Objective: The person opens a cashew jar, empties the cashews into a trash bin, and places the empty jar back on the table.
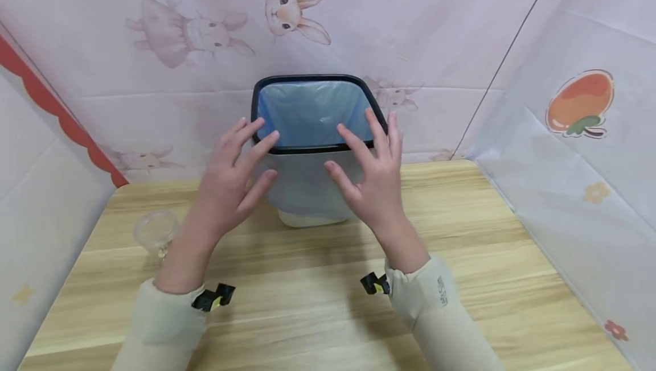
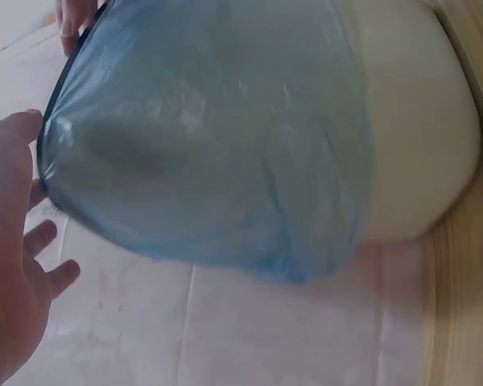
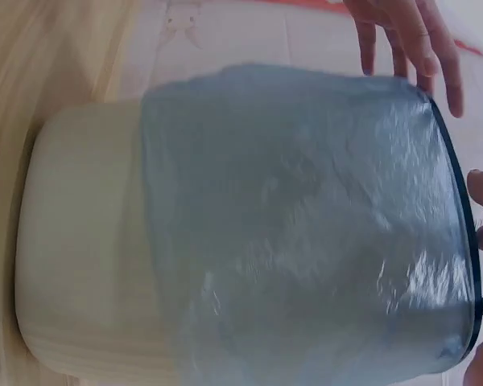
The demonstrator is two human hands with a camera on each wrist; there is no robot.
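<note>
A pale bin [image 1: 307, 220] stands at the back of the table, lined with a blue plastic bag [image 1: 315, 112] folded down over its outside. A black rim [image 1: 307, 149] runs round its mouth. My left hand [image 1: 225, 183] is spread at the rim's left front corner, and my right hand [image 1: 376, 180] is spread at the right front, fingers over the rim. Neither holds anything. Seen from the left wrist, the bag [image 2: 225, 145] hangs partway down the bin [image 2: 419, 121]; in the right wrist view it [image 3: 306, 217] leaves the bin's lower part [image 3: 88, 241] bare.
A small clear round container [image 1: 155, 229] sits on the wooden table [image 1: 287, 303] left of the bin, beside my left forearm, with small bits near it. A printed cloth wall [image 1: 435, 29] rises right behind the bin, and other walls stand at both sides.
</note>
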